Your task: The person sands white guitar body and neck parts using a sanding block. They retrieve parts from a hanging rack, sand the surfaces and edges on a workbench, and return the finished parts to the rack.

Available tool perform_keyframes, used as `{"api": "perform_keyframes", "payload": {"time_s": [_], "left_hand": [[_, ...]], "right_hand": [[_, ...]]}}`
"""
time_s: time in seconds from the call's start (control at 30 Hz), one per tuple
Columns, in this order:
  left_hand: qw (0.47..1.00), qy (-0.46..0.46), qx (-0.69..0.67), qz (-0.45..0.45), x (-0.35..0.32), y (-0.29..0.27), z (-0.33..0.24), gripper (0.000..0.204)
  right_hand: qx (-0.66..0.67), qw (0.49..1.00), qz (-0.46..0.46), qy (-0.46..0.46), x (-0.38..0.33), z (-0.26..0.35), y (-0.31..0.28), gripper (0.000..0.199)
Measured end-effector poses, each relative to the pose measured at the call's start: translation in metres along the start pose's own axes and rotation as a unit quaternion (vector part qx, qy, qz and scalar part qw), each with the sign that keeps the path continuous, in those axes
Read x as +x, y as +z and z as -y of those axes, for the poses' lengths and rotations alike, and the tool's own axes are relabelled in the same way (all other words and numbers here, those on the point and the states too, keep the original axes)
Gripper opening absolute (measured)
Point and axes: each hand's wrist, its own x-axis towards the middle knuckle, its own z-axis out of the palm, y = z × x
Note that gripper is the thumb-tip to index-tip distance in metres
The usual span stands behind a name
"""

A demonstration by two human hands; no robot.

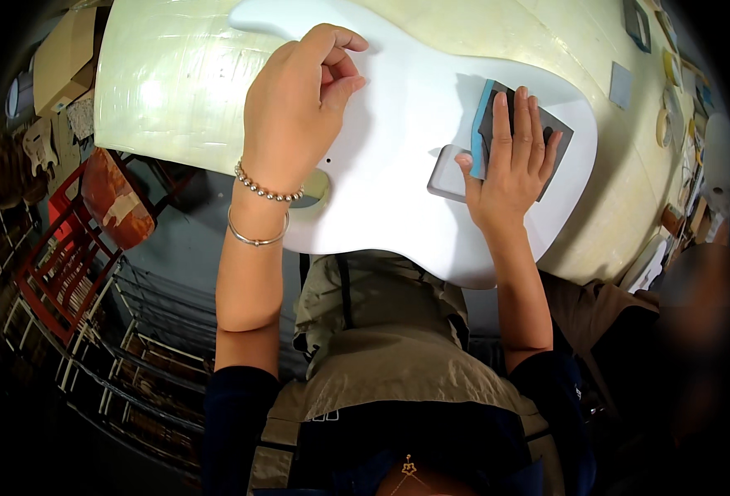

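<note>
A glossy white guitar body (406,140) lies across the work surface in front of me. My right hand (509,161) rests with long, nearly straight fingers over a sanding block (482,124), a blue-edged pad with dark grey sandpaper (557,136) on it. The thumb lies by the blue edge. Beside it is a grey rounded recess (447,174) in the body, partly covered by the hand and block. My left hand (307,95) hovers at the body's left part, fingers loosely curled, thumb and forefinger apart, nothing visible between them. Whether it touches the body cannot be told.
The guitar body lies on a work table (166,83) with a pale yellow, shiny cover. A small grey sheet (621,85) and tape rolls (672,68) are at the right. A red chair (67,240) and metal racks (150,364) stand lower left, a cardboard box (64,62) upper left. Another person (629,331) is at right.
</note>
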Motion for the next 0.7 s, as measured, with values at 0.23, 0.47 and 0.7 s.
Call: {"api": "perform_keyframes", "payload": {"time_s": [0.23, 0.47, 0.7], "left_hand": [[0.931, -0.054, -0.335, -0.137, -0.041, -0.043, 0.032, 0.041], [0.852, -0.226, -0.359, -0.307, -0.114, -0.073, 0.079, 0.033], [0.693, -0.269, -0.475, -0.470, -0.143, -0.042, 0.114, 0.043]], "right_hand": [[0.000, 1.000, -0.002, -0.004, -0.001, 0.000, 0.000, 0.064], [-0.011, 1.000, 0.008, -0.008, 0.001, 0.001, 0.000, 0.065], [-0.004, 1.000, 0.004, -0.019, -0.001, 0.000, -0.002, 0.063]]}}
